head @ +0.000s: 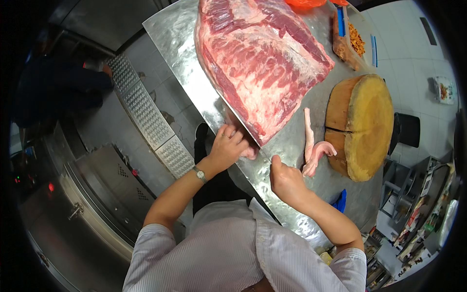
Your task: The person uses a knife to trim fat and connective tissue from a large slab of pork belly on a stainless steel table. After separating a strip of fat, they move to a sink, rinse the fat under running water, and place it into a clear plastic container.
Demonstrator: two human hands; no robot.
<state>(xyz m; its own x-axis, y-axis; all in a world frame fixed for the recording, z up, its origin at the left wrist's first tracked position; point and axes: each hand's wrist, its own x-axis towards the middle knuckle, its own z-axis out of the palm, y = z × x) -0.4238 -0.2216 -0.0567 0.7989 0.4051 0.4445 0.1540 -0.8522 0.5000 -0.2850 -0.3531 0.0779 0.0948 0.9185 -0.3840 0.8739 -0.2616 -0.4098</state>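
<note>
A large slab of raw meat [262, 69] lies on the metal table [175, 36]. Along its lower left edge runs the long blade of a knife [242, 123]. My right hand [290, 180] is closed on the knife's handle, which the fingers mostly hide. My left hand [228, 146] grips a strip of meat [249, 152] on the near side of the blade, at the table's edge. Two cut strips, one pale and straight [308, 131], one pink and curved [321, 151], lie right of my right hand.
A round wooden chopping block [370, 127] stands at the right of the table. Behind it is a plastic container [348, 40] of brown pieces. Blue material [340, 200] lies near my right forearm. Another person [62, 87] is at the far left, beyond a perforated metal floor grating [146, 113].
</note>
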